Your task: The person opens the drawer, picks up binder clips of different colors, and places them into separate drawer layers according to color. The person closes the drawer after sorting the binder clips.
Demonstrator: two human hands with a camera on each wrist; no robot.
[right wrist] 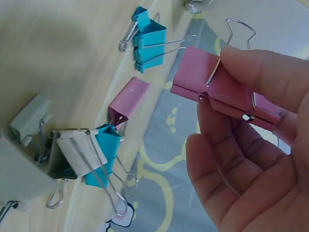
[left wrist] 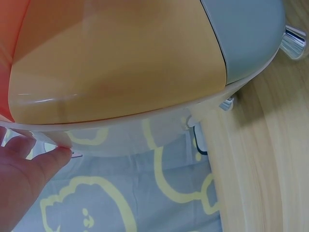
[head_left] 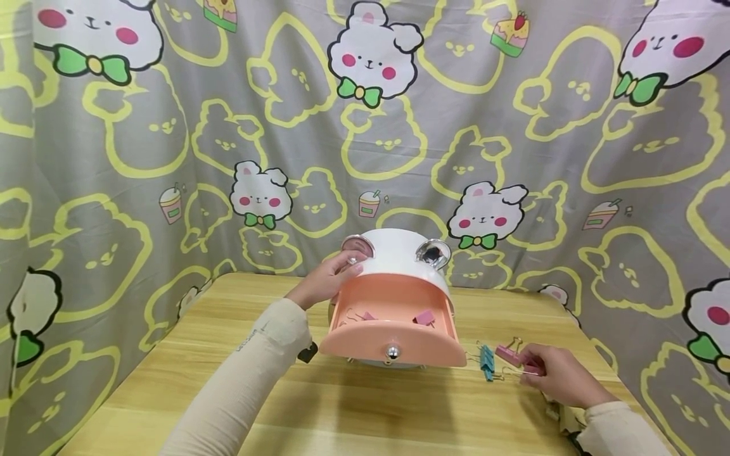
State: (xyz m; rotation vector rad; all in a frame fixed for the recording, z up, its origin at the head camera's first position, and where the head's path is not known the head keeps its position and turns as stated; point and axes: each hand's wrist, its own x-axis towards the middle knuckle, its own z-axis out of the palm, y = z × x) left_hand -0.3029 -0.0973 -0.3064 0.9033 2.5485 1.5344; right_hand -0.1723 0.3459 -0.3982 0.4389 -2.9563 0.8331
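A small drawer box with a white top [head_left: 393,250] and silver ears stands on the table. Its peach drawer [head_left: 393,342] is pulled out, with pink binder clips [head_left: 424,318] inside. My left hand [head_left: 331,278] grips the box by its left ear; the left wrist view shows thumb and fingers at the white rim [left wrist: 125,133]. Right of the drawer, my right hand [head_left: 561,375] pinches a pink binder clip [right wrist: 195,72] between thumb and fingers, off the table. Near it lie teal binder clips [head_left: 486,360] and another pink binder clip [head_left: 509,354].
Cream and grey binder clips [right wrist: 77,152] lie by the right wrist, partly hidden in the head view. A dark object [head_left: 308,352] sits by the left sleeve. Behind the wooden table [head_left: 228,392] hangs a patterned curtain [head_left: 393,145].
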